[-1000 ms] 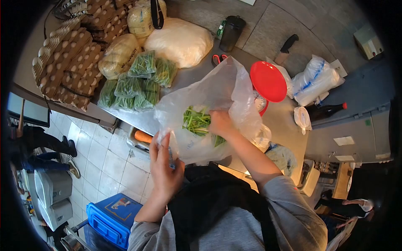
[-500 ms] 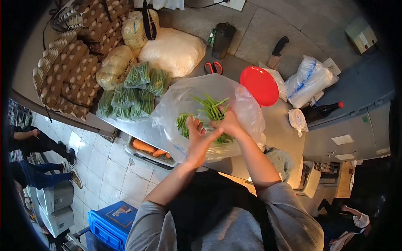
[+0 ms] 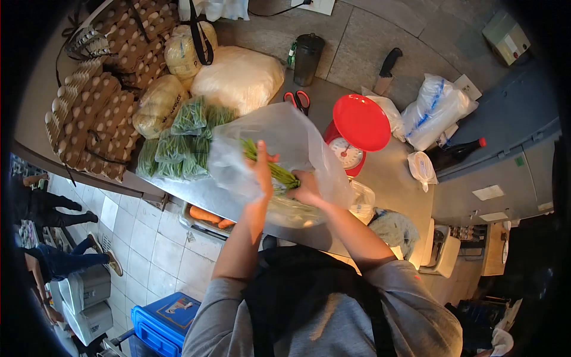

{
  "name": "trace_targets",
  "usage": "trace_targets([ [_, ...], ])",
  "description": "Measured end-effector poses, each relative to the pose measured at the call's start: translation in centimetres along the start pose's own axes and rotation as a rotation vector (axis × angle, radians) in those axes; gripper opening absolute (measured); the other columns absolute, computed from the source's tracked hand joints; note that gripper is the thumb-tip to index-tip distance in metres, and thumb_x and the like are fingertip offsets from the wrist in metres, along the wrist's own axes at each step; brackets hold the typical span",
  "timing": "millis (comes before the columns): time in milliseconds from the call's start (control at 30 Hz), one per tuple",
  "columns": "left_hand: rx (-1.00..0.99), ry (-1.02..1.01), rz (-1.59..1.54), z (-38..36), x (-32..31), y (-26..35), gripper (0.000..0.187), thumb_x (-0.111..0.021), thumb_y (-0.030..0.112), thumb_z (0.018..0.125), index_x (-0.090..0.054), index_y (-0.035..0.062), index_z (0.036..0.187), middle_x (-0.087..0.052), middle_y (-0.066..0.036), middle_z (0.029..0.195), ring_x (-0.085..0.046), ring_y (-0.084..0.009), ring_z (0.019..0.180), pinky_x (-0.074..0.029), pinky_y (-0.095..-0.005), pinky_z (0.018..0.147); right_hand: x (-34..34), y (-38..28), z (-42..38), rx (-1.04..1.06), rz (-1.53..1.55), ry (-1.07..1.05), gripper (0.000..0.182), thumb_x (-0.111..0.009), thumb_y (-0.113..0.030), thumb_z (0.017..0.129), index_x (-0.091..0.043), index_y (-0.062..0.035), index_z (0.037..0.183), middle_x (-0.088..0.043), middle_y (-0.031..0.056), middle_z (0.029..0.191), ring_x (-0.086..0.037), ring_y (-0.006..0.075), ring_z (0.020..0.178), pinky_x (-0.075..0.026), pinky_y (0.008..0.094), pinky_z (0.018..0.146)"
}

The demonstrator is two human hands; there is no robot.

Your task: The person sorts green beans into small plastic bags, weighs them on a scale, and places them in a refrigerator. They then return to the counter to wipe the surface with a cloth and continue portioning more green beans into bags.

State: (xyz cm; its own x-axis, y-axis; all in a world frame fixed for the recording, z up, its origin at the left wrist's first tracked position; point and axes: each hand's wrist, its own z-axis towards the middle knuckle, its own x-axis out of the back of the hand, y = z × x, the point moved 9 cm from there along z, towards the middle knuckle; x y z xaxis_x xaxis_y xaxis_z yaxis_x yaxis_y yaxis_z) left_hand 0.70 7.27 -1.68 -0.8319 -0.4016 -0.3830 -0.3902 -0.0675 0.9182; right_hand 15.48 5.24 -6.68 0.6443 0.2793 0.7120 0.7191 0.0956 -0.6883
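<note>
Stalks, green and bundled point(image 3: 281, 172), lie slantwise between your two hands, against the open clear plastic bag point(image 3: 297, 134). Your right hand point(image 3: 306, 189) has its fingers curled around the lower right end of the bunch. Your left hand point(image 3: 262, 172) is held flatter over the upper left part: its fingers are straight and point away from you, with the thumb spread toward the right hand. The palm side is hidden, so you cannot tell how firmly it touches the stalks. Tips of the bunch show just left of those left fingers.

The bag's film spreads beyond the fingers of both hands and also below them, over the steel table point(image 3: 386, 187). Left of your left fingers, near the bag, sit packed bags of greens point(image 3: 184, 146); farther left stand the egg trays point(image 3: 92, 122). Beyond your left fingertips rests a large whitish bag point(image 3: 238, 77). Red-handled scissors point(image 3: 297, 101) lie beyond your right fingers, with a dark lidded cup point(image 3: 309, 59) farther out. To the upper right of your right fingers stands a scale with a red pan point(image 3: 361, 122) and a round dial point(image 3: 345, 153). Below and left of your left fingers, carrots point(image 3: 205, 214) show in a container past the table edge.
</note>
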Motion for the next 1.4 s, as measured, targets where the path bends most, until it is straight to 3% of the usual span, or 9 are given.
trace_targets([
  [100, 0.050, -0.086, 0.114, 1.4, 1.3, 1.1, 0.024, -0.059, 0.028, 0.087, -0.054, 0.0056, 0.092, -0.052, -0.002, 0.065, -0.049, -0.0111, 0.053, -0.041, -0.0256, 0.049, 4.2, -2.3, -2.0, -0.318, 0.329, -0.070, 0.033, -0.069, -0.013, 0.068, -0.059, -0.0022, 0.098, -0.063, 0.0107, 0.081, -0.058, 0.0239, 0.071, -0.047, 0.0340, 0.071],
  [233, 0.289, -0.269, 0.225, -0.1, 1.1, -3.8, 0.025, -0.062, 0.028, 0.085, -0.054, 0.0064, 0.095, -0.052, 0.000, 0.067, -0.048, -0.0102, 0.055, -0.042, -0.0251, 0.049, 4.4, -1.3, -0.3, -0.149, 0.789, -0.195, 0.042, -0.066, -0.013, 0.074, -0.053, -0.0017, 0.113, -0.062, 0.0121, 0.098, -0.058, 0.0246, 0.093, -0.045, 0.0344, 0.081],
  [400, 0.564, -0.095, -0.300, -3.5, -1.2, -8.4, 0.045, -0.049, 0.041, 0.090, -0.053, 0.0031, 0.114, -0.059, -0.007, 0.099, -0.054, -0.0179, 0.092, -0.040, -0.0312, 0.086, 2.8, -2.4, 0.0, -0.251, 0.394, 0.102, 0.058, -0.071, -0.015, 0.074, -0.044, -0.0029, 0.124, -0.055, 0.0089, 0.110, -0.049, 0.0199, 0.108, -0.040, 0.0318, 0.090],
  [567, 0.663, -0.437, -0.483, -2.8, -1.9, -9.9, 0.057, -0.038, 0.049, 0.092, -0.050, 0.0009, 0.120, -0.057, -0.011, 0.113, -0.050, -0.0202, 0.107, -0.034, -0.0324, 0.096, -4.0, 4.3, 3.1, -0.081, 0.914, 0.121, 0.063, -0.073, -0.003, 0.065, -0.046, -0.0043, 0.122, -0.056, 0.0082, 0.104, -0.051, 0.0252, 0.104, -0.040, 0.0354, 0.091],
  [767, 0.146, -0.584, 0.611, -2.5, -0.7, -3.2, 0.097, -0.066, 0.047, 0.076, -0.016, -0.0075, 0.138, -0.029, -0.021, 0.141, -0.033, -0.0275, 0.128, -0.029, -0.0329, 0.102, 0.4, -0.2, 2.1, -0.253, 1.272, -0.006, 0.042, -0.073, -0.001, 0.067, -0.052, -0.0044, 0.103, -0.056, 0.0071, 0.082, -0.057, 0.0196, 0.069, -0.049, 0.0306, 0.059],
  [900, 0.437, -0.759, 0.223, -6.2, -2.3, -5.7, 0.083, -0.071, 0.023, 0.076, -0.021, -0.0034, 0.136, -0.045, -0.011, 0.125, -0.045, -0.0217, 0.116, -0.034, -0.0339, 0.098, 1.6, -2.3, 1.8, -0.369, 1.384, 0.073, 0.033, -0.071, -0.001, 0.069, -0.052, -0.0052, 0.096, -0.055, 0.0060, 0.077, -0.057, 0.0170, 0.063, -0.050, 0.0306, 0.056],
  [933, 0.534, -0.755, 0.100, -7.0, -2.5, -5.8, 0.063, -0.068, 0.018, 0.079, -0.036, -0.0022, 0.129, -0.054, -0.007, 0.109, -0.054, -0.0162, 0.095, -0.045, -0.0274, 0.078, 1.7, -2.4, 1.9, -0.379, 1.307, 0.072, 0.027, -0.068, -0.003, 0.073, -0.053, -0.0056, 0.095, -0.056, 0.0060, 0.074, -0.057, 0.0176, 0.064, -0.051, 0.0324, 0.058],
  [1133, 0.661, -0.825, 0.219, -7.8, -0.4, -7.2, 0.025, -0.055, 0.020, 0.089, -0.055, 0.0016, 0.106, -0.050, 0.002, 0.070, -0.044, -0.0086, 0.061, -0.036, -0.0216, 0.054, 1.8, -1.8, 3.8, -0.421, 1.595, -0.015, 0.012, -0.062, -0.009, 0.079, -0.056, -0.0042, 0.088, -0.058, 0.0086, 0.074, -0.060, 0.0212, 0.064, -0.052, 0.0335, 0.058],
  [1400, 0.610, -0.395, -0.023, -6.2, 3.8, -8.4, 0.027, -0.049, 0.022, 0.093, -0.048, 0.0028, 0.111, -0.059, -0.008, 0.085, -0.056, -0.0157, 0.074, -0.043, -0.0285, 0.063, 2.9, 0.9, 4.2, -0.407, 1.021, -0.084, 0.020, -0.068, -0.012, 0.077, -0.057, 0.0002, 0.090, -0.062, 0.0113, 0.079, -0.061, 0.0207, 0.066, -0.051, 0.0309, 0.058],
])
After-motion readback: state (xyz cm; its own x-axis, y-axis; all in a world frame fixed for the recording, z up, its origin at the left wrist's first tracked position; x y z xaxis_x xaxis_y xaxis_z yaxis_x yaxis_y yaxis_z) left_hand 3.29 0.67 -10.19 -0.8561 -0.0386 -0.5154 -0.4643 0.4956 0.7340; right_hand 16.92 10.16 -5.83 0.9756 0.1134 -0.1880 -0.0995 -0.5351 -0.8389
